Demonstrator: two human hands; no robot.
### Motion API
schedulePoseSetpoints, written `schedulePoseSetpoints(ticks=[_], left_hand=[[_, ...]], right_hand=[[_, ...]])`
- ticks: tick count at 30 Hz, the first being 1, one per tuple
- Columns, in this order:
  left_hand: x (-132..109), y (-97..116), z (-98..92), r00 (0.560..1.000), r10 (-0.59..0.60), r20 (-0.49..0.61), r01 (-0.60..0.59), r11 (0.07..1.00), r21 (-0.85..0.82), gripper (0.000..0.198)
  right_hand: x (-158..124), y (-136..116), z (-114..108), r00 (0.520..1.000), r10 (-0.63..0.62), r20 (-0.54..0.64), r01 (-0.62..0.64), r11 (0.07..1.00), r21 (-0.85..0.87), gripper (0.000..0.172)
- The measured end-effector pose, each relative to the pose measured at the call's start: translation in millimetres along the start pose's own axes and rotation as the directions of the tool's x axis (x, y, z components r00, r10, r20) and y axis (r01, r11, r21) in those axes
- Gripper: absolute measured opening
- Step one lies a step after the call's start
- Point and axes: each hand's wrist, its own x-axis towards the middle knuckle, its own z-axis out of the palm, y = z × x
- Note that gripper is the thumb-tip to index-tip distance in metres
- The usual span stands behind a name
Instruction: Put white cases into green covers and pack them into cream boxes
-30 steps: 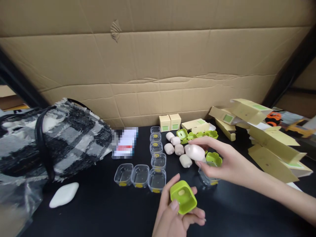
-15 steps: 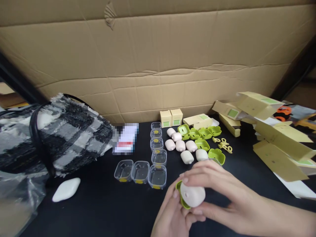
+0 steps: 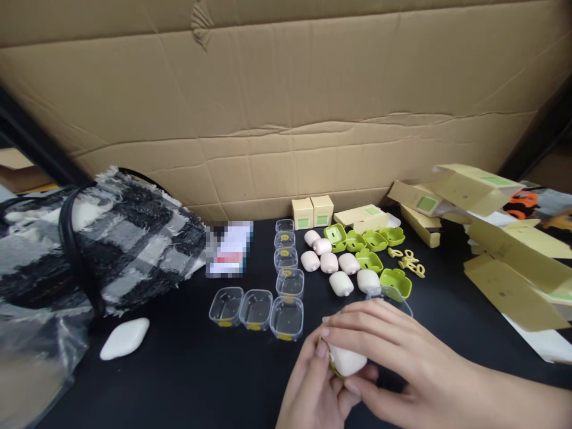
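Note:
Low in the frame, a rounded off-white piece (image 3: 351, 361) sits against a green flower-edged cup (image 3: 335, 370), of which only a thin rim shows. My left hand (image 3: 306, 384) is closed round the cup from the left, its thumb at the edge. My right hand (image 3: 393, 348) grips the white piece, fingers over its top and thumb underneath. Just beyond the hands are loose rounded white pieces (image 3: 341, 284), several pink ones (image 3: 329, 263), and green flower-edged cups (image 3: 395, 282). A clear plastic container (image 3: 404, 305) is partly hidden behind my right hand.
Clear containers (image 3: 286, 318) with yellow stickers form an L left of the hands. Small yellow loops (image 3: 412, 262) and opened cartons (image 3: 513, 292) lie right; two closed boxes (image 3: 302, 214) stand behind. A white diamond-shaped object (image 3: 125, 338) and checked bag (image 3: 134, 238) are left.
My right fingers have slid left over the white piece and cover more of it. Less of the green cup shows between my hands. The view has shifted slightly.

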Motion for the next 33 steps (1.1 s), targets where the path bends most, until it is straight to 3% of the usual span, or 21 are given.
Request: schedulePoseSetpoints(ticks=[8, 12, 17, 23, 30, 33], left_hand=[[7, -12, -10.9, 1.000, -0.019, -0.009, 0.018, 0.997, -0.078, 0.034], [6, -8, -8.6, 0.998, -0.062, 0.006, 0.062, 0.991, -0.121, 0.031], [2, -1, 0.7, 0.999, -0.052, 0.011, 0.053, 0.988, -0.148, 0.021], [4, -5, 3.7, 0.999, -0.034, 0.002, 0.034, 0.991, -0.132, 0.022], [4, -6, 5.5, 1.000, 0.009, 0.021, -0.007, 0.998, -0.059, 0.025], [4, -7, 5.2, 1.000, 0.001, 0.018, 0.000, 0.999, -0.049, 0.023]], right_hand=[[-4, 3, 0, 0.996, -0.049, 0.068, 0.051, 0.999, -0.019, 0.040], [-3, 2, 1, 0.998, -0.055, 0.015, 0.055, 0.998, -0.036, 0.037], [-2, -1, 8, 0.997, -0.051, -0.053, 0.055, 0.996, 0.069, 0.044], [-3, -2, 16, 0.997, 0.023, -0.068, -0.015, 0.993, 0.121, 0.053], [-6, -5, 16, 0.993, 0.119, 0.001, -0.119, 0.990, 0.076, 0.030], [-5, -6, 16, 0.986, 0.159, 0.042, -0.161, 0.985, 0.066, 0.028]])
